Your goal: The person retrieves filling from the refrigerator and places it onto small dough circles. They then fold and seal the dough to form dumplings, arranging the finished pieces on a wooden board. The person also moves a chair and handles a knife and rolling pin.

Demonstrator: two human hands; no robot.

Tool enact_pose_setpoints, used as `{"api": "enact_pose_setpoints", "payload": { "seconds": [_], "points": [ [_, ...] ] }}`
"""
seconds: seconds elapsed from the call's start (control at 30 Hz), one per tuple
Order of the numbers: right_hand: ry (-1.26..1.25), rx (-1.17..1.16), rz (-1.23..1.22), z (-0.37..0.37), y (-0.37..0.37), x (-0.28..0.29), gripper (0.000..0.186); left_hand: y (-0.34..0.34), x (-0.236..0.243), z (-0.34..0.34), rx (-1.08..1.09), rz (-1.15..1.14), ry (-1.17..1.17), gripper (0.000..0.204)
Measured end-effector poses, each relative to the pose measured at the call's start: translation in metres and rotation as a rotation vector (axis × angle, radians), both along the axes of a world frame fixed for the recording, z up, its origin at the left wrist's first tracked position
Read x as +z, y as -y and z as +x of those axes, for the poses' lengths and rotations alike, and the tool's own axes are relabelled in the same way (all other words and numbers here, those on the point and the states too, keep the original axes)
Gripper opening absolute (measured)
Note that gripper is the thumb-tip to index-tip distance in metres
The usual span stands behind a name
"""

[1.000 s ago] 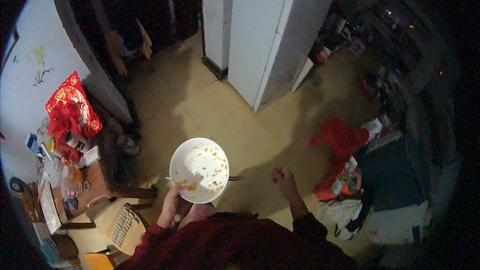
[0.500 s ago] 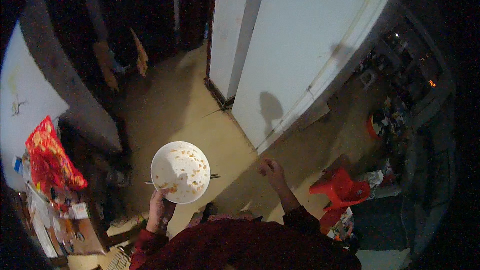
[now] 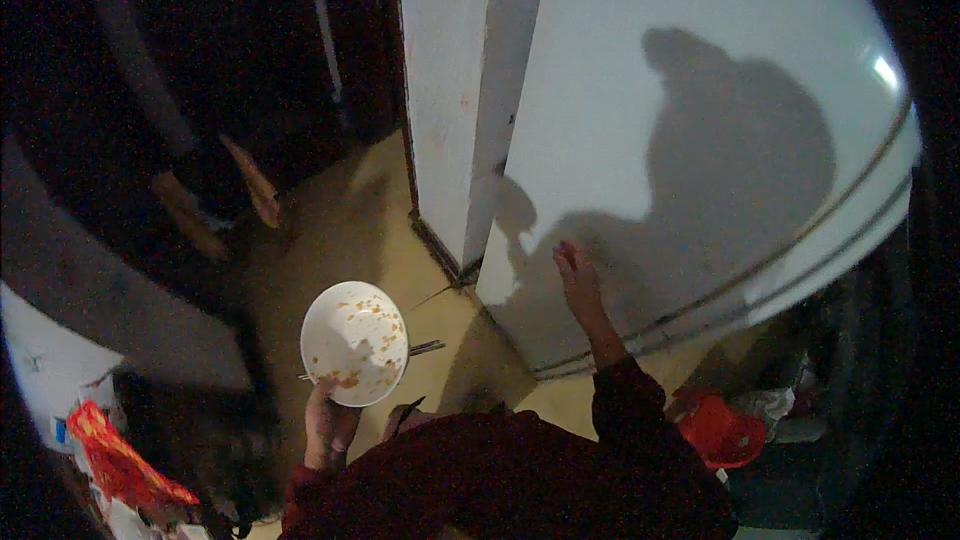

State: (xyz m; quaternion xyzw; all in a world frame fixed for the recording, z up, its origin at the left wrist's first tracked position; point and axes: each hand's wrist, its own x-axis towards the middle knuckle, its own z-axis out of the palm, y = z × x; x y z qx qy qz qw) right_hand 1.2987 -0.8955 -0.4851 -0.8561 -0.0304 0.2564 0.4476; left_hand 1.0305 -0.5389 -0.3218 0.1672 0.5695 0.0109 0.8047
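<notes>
The likeliest trouble is the round white bowl (image 3: 325, 318) tipping or slipping, since the left hand (image 3: 332, 427) grips it only by the near rim, thumb over the edge, with its other fingers hidden beneath. The bowl is up in front of the person's body, above the pale yellowish floor (image 3: 445, 368), and leans enough to show its inside; a steeper lean could spill what it carries. That is only small orange-brown food scraps (image 3: 389, 347), scattered along the right side and near edge, with bare white between. Thin dark chopsticks (image 3: 428, 347) jut from beneath on both sides, and a loosened grip could drop them. The right hand (image 3: 580, 282) is raised before a tall white panel (image 3: 590, 90); a careless reach might knock the fingers against it. In this grainy light I cannot tell whether those fingers are wide or narrow, or touching it.
</notes>
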Motion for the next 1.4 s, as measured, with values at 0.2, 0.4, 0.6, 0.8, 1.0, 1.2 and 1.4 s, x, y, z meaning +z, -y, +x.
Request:
{"api": "enact_pose_setpoints", "payload": {
  "seconds": [0.2,0.4,0.6,0.8,1.0,1.2,1.4],
  "points": [
    [0.306,0.039,0.161,0.037,-0.108,-0.005,0.059,0.050,0.009,-0.082,0.157,0.177,0.021,0.055],
    [0.475,-0.051,0.239,-0.062,0.041,0.068,0.062,0.275,0.040,-0.242,0.037,0.374,-0.084,0.051],
    [0.570,-0.078,0.434,-0.227,0.329,0.116,0.057,0.561,0.080,-0.446,0.160,0.413,0.018,0.051],
    [0.559,-0.317,0.572,-0.374,0.626,0.196,0.074,0.878,0.130,-0.651,0.226,0.485,0.065,0.051],
    [0.275,-0.481,0.749,-0.487,0.896,0.281,0.075,1.174,0.162,-0.824,0.227,0.443,0.121,0.052],
    [0.144,-0.497,0.818,-0.571,1.072,0.332,0.076,1.354,0.185,-0.903,0.156,0.371,0.208,0.052],
    [0.079,-0.519,0.820,-0.601,1.125,0.340,0.077,1.381,0.189,-0.910,0.051,0.326,0.261,0.052]
  ]
}}
